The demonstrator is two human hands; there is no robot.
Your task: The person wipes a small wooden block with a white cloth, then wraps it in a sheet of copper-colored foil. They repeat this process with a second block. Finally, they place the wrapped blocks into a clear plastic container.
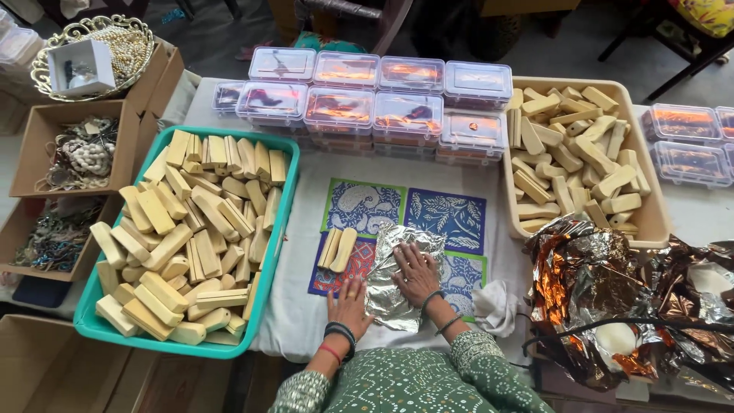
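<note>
Foil sheet [394,279] hides whatever lies under it. Left hand [350,304] and right hand [415,273]: flat on foil, fingers spread. 2 wood blocks [338,248] adj.

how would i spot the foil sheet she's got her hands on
Start at the teal tray full of pale wooden blocks, then look right to the blue patterned cloth on the table. The foil sheet lies there under the left hand and right hand, small, flat and silver, unlike the big crumpled coppery foil heap farther right.

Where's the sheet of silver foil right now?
In the head view the silver foil sheet lies centre-front on the patterned cloth, under the right hand, with the left hand at its edge.
</note>
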